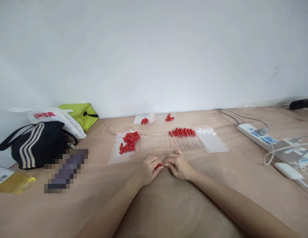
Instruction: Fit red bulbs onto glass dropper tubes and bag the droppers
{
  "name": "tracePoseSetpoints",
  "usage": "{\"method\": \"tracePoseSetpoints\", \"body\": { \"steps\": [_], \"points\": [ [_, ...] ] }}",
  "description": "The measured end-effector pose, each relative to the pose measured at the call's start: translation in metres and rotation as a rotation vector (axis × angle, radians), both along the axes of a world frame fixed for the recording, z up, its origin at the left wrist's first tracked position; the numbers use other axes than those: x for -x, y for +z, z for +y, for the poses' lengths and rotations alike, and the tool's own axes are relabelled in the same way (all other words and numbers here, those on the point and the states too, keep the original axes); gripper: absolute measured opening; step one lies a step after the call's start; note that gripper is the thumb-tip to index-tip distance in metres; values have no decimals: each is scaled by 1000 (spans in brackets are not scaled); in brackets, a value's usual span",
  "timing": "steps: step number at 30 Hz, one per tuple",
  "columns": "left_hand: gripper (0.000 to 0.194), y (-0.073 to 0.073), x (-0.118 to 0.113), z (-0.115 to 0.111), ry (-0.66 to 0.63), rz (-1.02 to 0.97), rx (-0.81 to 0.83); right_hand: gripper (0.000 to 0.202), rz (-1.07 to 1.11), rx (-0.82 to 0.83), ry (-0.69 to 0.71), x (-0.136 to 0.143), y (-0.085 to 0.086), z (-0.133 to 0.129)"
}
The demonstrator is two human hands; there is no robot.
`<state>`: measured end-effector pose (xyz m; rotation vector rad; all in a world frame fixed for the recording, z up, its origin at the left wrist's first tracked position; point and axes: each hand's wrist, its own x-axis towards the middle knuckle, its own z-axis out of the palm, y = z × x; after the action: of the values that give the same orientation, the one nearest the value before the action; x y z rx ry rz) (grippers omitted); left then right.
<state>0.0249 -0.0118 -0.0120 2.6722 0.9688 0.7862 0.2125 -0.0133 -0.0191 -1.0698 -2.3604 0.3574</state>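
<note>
Near the middle of the table, my left hand (149,169) is closed on a red rubber bulb (158,166). My right hand (179,166) meets it from the right, its fingers pinched on a thin clear tube (163,164) at the bulb's end. Beyond my hands lies a row of thin clear tubes (154,142). Right of that row are several tubes with red bulbs on their ends (185,133). Loose red bulbs (130,140) lie on a clear plastic bag to the left.
A flat clear bag (211,138) lies right of the capped tubes. Farther back are two small groups of bulbs (144,121). A power strip (263,138) with cables is at right. A black bag (39,143) and green bag (81,115) stand left on the table (99,211).
</note>
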Motion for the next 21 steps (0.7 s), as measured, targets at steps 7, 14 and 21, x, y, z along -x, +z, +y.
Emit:
{"method": "tracePoseSetpoints", "body": {
  "steps": [7,14,21],
  "points": [
    [15,3,4,4,34,-18,114,21,-121,-107,-5,2,6,-2],
    [30,0,14,7,227,-129,197,18,-188,-152,-211,-13,18,5],
    [13,1,14,9,243,-97,222,24,10,-31,-887,-62,18,44]
  ]
}}
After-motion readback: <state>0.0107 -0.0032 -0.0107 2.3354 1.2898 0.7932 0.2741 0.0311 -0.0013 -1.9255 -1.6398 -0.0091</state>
